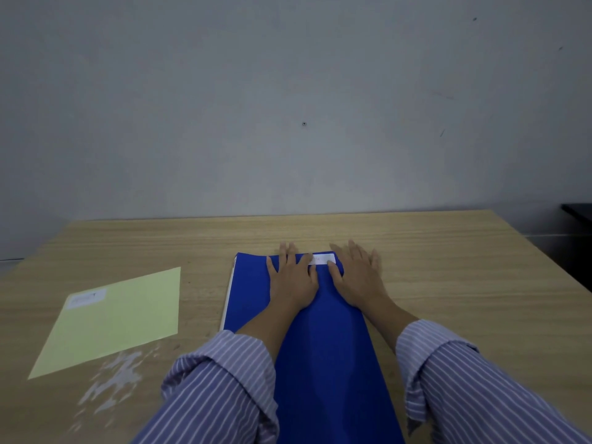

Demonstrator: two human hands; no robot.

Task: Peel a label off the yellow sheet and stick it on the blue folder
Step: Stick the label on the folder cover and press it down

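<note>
The blue folder [323, 341] lies lengthwise on the wooden table in front of me. A white label [323, 259] sits flat on its far end. My left hand [293, 277] lies palm down on the folder, its thumb on the label's left end. My right hand [357, 277] lies flat beside it, its thumb on the label's right end and its fingers reaching past the folder onto the table. Both hands hold nothing. The yellow sheet [118, 318] lies to the left, with one white label [86, 298] near its far left corner.
The wooden table [448, 267] ends at a grey wall behind. Worn white patches [115, 382] mark the tabletop near the yellow sheet's near edge. A dark object [578, 209] shows at the far right beyond the table's edge.
</note>
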